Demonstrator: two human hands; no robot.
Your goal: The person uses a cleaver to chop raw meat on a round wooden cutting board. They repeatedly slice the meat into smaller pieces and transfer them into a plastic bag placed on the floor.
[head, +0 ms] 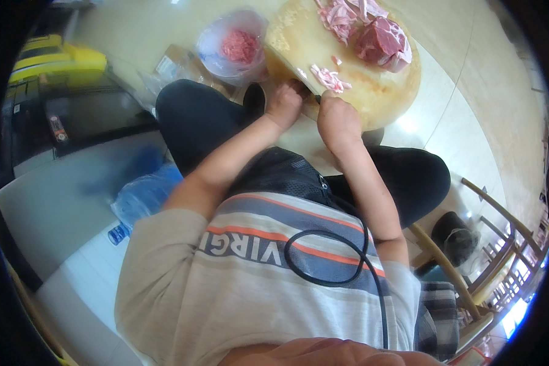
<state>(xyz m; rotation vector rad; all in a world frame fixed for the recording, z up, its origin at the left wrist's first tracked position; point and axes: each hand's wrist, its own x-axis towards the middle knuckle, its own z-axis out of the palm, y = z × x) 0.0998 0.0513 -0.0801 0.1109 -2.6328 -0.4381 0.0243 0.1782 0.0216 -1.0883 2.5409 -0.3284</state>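
My right hand [340, 121] grips the dark handle of a knife [287, 61]. Its broad blade, seen almost edge-on, slants up and left along the near-left edge of a thick round chopping block [370, 103]. Close beside the blade, my left hand [285, 105] has its fingers curled against the block's side; shadow hides whether they hold anything. Thin pale strips of fatty meat [330, 78] lie on the block just past the knife. Farther back are a large chunk of raw red meat [380, 45] and a heap of pale trimmings [338, 22].
Left of the block stands a plastic-lined bowl [207, 41] holding minced meat [240, 46]. A cardboard box [179, 59] is beside it. To my left lies a blue plastic water jug [148, 190]; a wooden chair [457, 279] stands at my right.
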